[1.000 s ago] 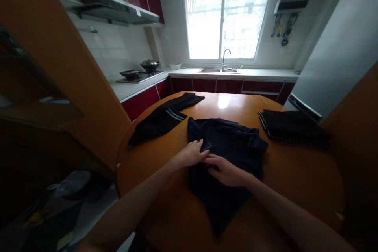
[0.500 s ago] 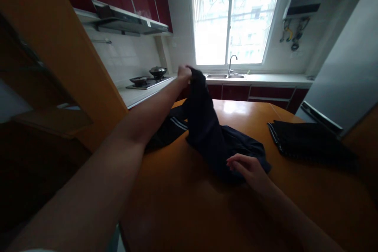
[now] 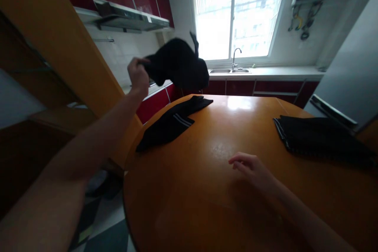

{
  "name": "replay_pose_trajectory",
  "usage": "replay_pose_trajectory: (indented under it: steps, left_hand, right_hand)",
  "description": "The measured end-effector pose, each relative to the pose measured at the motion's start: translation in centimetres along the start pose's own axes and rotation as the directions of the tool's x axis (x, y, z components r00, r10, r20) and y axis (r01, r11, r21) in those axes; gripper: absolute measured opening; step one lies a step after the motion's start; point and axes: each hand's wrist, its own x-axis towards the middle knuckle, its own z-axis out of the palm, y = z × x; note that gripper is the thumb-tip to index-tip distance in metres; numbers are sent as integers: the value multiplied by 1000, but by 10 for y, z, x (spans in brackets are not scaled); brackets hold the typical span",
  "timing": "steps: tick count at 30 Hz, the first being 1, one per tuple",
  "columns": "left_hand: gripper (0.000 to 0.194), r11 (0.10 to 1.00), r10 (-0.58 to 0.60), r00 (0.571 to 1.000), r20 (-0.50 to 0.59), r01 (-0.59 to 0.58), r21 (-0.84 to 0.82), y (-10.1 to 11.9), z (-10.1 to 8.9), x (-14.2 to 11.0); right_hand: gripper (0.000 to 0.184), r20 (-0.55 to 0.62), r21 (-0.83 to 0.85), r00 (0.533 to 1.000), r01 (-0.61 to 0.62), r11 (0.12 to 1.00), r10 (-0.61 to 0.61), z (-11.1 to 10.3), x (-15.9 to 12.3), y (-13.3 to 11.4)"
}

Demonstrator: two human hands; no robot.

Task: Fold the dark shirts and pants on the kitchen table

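Note:
My left hand (image 3: 138, 75) is raised high at the left, closed on one end of a dark garment (image 3: 178, 65) that swings in the air above the table's far left edge. My right hand (image 3: 251, 167) rests on the round orange table (image 3: 206, 189), fingers loosely spread, holding nothing. A dark piece of clothing with pale stripes (image 3: 173, 122) lies flat on the table's far left. A folded dark garment with a striped edge (image 3: 315, 139) lies at the far right.
A kitchen counter with a sink and tap (image 3: 233, 69) runs under the window. A stove sits behind the raised garment. A grey fridge (image 3: 351, 78) stands at the right. An orange wooden panel (image 3: 59, 47) rises at the left, with tiled floor (image 3: 103, 220) below.
My left hand has lifted the dark garment off the table and swung it up and to the left. My right hand has let go of it and stays on the table.

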Motion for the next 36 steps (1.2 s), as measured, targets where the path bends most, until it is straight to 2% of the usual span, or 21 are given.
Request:
replay_pose_trajectory:
  steps: [1,2,3,4,6,8,10,12,15,17,20,23,25,26,27,28,29,31,33,34,36]
  left_hand:
    - [51,1000,22,999,-42,-22,1,-25,0,-27]
    - [45,998,51,999,15,-51,39,-49,1,-52]
    - [42,991,57,990,133,-72,114,-73,2,-74]
    - [40,973,49,953,299,-113,201,-93,3,-93]
    - [29,959,-5,873,488,-135,251,-123,8,-124]
    - [25,948,-51,805,591,-147,283,-135,18,-147]
    - [37,932,-44,790,611,-188,311,-130,36,-165]
    - [52,917,27,787,617,-265,297,-116,64,-178]
    - [59,921,125,723,679,-340,193,-99,115,-185]
    - [56,937,105,698,709,-308,165,-97,149,-182]
    - [54,962,-25,726,688,-168,213,-107,188,-167]
    - [56,959,-127,769,627,-66,275,-117,211,-149]
    - [57,957,-139,783,606,-51,286,-123,219,-140]
    - [58,957,-132,794,594,-54,285,-125,222,-137]
    - [58,957,-120,803,584,-63,283,-127,225,-135]
    - [58,957,-99,814,573,-79,278,-129,226,-135]
    - [57,956,-69,828,557,-105,274,-130,227,-136]
    - [56,950,-8,843,538,-162,267,-128,226,-143]
    - [54,943,52,859,509,-210,258,-120,221,-154]
    - [52,940,88,869,488,-234,248,-115,218,-161]
    - [48,933,181,885,429,-292,209,-99,210,-178]
  right_hand:
    - [23,10,-4,1000,-7,1000,7,2,0,1]
    - [23,18,-5,1000,-14,1000,14,3,0,2]
    - [23,25,-4,999,-21,1000,21,5,1,3]
    - [23,31,-3,999,-27,1000,27,7,1,5]
    - [22,41,-3,998,-41,999,41,11,0,8]
    - [22,55,-10,997,-55,998,55,16,0,11]
    - [22,70,-33,996,-57,998,59,20,-2,13]
    - [22,94,-62,994,-52,997,58,23,-3,13]
    - [21,142,-89,988,-55,995,67,26,-4,13]
    - [20,161,-93,984,-63,994,77,26,-5,14]
    - [19,155,-95,984,-72,993,86,23,-4,17]
    - [20,103,-104,992,-68,992,78,12,3,25]
    - [22,-15,-139,998,-66,988,64,-6,10,34]
    - [23,-112,-181,992,-70,981,51,-19,14,40]
    - [23,-234,-245,972,-88,965,29,-35,17,46]
    - [24,-365,-331,931,-127,935,-3,-53,19,52]
    - [25,-494,-425,868,-192,885,-48,-73,20,59]
    - [29,-698,-535,708,-416,735,-107,-111,15,70]
    - [39,-823,-510,557,-636,579,-113,-140,6,80]
    - [43,-858,-474,506,-711,519,-91,-150,1,84]
    - [39,-889,-417,457,-792,446,-20,-162,-6,89]
